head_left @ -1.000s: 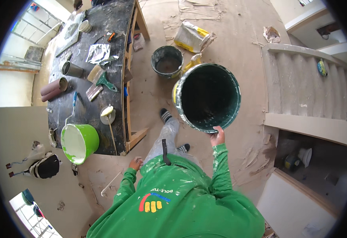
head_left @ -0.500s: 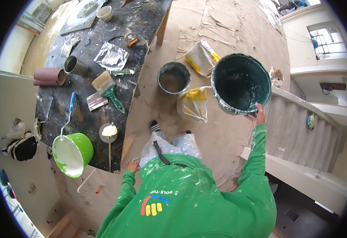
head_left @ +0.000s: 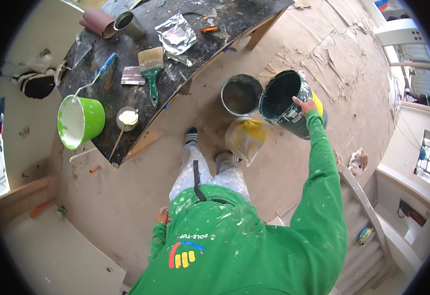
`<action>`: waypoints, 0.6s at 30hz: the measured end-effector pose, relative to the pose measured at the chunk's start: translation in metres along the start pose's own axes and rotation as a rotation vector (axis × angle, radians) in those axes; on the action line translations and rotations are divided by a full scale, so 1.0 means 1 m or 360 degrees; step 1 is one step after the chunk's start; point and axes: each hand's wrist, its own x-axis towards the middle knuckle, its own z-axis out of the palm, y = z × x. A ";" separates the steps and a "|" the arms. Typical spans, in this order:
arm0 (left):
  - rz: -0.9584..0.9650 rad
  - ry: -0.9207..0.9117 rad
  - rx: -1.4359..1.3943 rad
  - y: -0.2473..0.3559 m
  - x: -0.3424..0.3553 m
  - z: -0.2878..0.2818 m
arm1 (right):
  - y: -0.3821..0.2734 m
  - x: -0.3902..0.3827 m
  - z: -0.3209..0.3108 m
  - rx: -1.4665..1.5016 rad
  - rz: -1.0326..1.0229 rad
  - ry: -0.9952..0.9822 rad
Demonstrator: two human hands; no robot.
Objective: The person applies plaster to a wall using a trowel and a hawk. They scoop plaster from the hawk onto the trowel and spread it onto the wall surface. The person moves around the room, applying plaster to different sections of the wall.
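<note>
My right hand (head_left: 305,105) grips the rim of a large dark green bucket (head_left: 301,125), streaked with white. The bucket leans to the left, its mouth close beside a second dark bucket (head_left: 242,96) on the floor. I cannot make out what lies in its dark inside. In front of both is a yellow-and-white bag (head_left: 247,140); another yellow bag (head_left: 318,102) shows only in part behind the held bucket. My left hand (head_left: 163,215) hangs by my hip with loosely bent fingers and nothing visible in it.
To the left stands a black, stained table (head_left: 114,93). It bears a lime green bucket (head_left: 94,118), a wide brush (head_left: 151,73), a roller frame (head_left: 97,73), a small tub (head_left: 127,118) with a stick, crumpled foil (head_left: 175,33) and a metal cup (head_left: 129,25). Stairs (head_left: 362,250) descend at the lower right.
My right hand has brought the large bucket lower and tipped it left, beside the other bucket. My view has turned, and the table now sits higher in it. My left hand stays by my hip.
</note>
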 end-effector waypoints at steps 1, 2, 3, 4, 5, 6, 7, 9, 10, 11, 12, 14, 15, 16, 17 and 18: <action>0.0057 -0.0013 0.0204 -0.009 -0.010 0.014 | -0.012 0.006 0.014 -0.0079 0.0008 -0.0047; 0.0080 -0.0032 0.0341 -0.020 -0.016 0.027 | -0.025 0.010 0.024 -0.0156 0.0014 -0.0081; 0.0071 -0.0046 0.0432 -0.030 -0.022 0.039 | -0.034 0.015 0.037 -0.0251 0.0028 -0.0069; 0.0056 -0.0062 0.0488 -0.048 -0.023 0.051 | -0.037 0.024 0.053 -0.0288 0.0017 0.0011; 0.0041 -0.0080 0.0512 -0.062 -0.018 0.055 | -0.020 0.047 0.069 -0.0442 -0.0036 0.0049; 0.0021 -0.0091 0.0512 -0.069 -0.012 0.055 | -0.002 0.073 0.082 -0.0599 -0.0090 0.0089; -0.0012 -0.0094 0.0498 -0.077 -0.008 0.055 | 0.004 0.083 0.098 -0.0677 -0.0132 0.0184; -0.0091 -0.0072 0.0423 -0.089 0.002 0.056 | -0.020 0.078 0.118 -0.0735 -0.0142 0.0119; -0.0139 -0.0071 0.0372 -0.085 0.008 0.047 | -0.017 0.073 0.124 -0.0779 -0.0111 0.0073; -0.0173 -0.0053 0.0297 -0.077 0.020 0.036 | -0.017 0.070 0.133 -0.0814 -0.0065 0.0072; -0.0207 -0.0029 0.0161 -0.068 0.032 0.028 | -0.022 0.069 0.140 -0.0855 -0.0037 0.0079; -0.0234 0.0023 -0.0211 -0.041 0.049 0.014 | -0.035 0.076 0.149 -0.0956 -0.0050 0.0145; -0.0226 0.0052 -0.0431 -0.004 0.052 0.009 | -0.042 0.079 0.153 -0.1026 -0.0093 0.0192; -0.0213 0.0036 -0.0505 0.014 0.058 -0.002 | -0.045 0.080 0.156 -0.1082 -0.0108 0.0225; -0.0196 0.0017 -0.0571 0.026 0.065 -0.011 | -0.048 0.079 0.155 -0.1091 -0.0066 0.0185; -0.0177 -0.0001 -0.0645 0.038 0.069 -0.016 | -0.056 0.075 0.156 -0.1108 -0.0064 0.0193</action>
